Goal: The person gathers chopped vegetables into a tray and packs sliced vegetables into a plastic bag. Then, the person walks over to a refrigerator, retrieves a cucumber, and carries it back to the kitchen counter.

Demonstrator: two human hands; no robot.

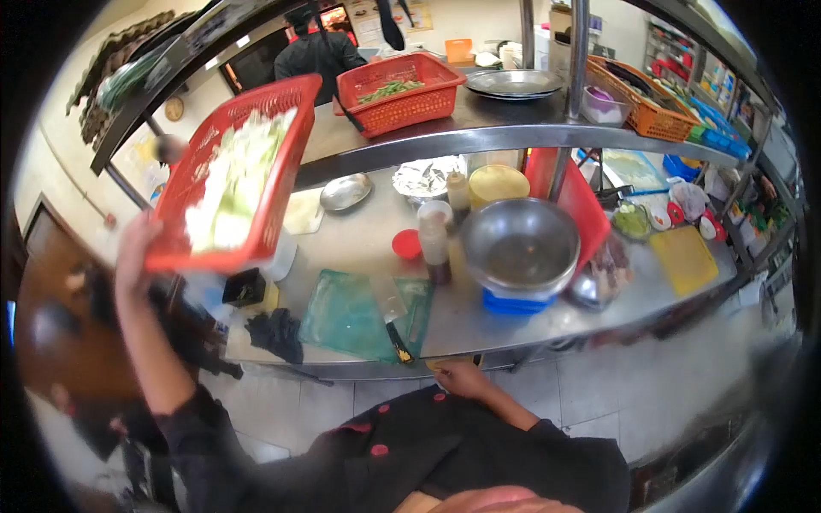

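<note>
The person wears a black jacket [479,445] with round, reddish-pink buttons [380,450] scattered over the chest. Its plain dark sleeves [198,427] end around the elbows, leaving the forearms, left hand [137,239] and right hand [459,376] bare.

No readable text or labels.

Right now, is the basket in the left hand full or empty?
Not empty: the red basket in the left hand holds a pile of pale cut vegetables along its inside.
</note>
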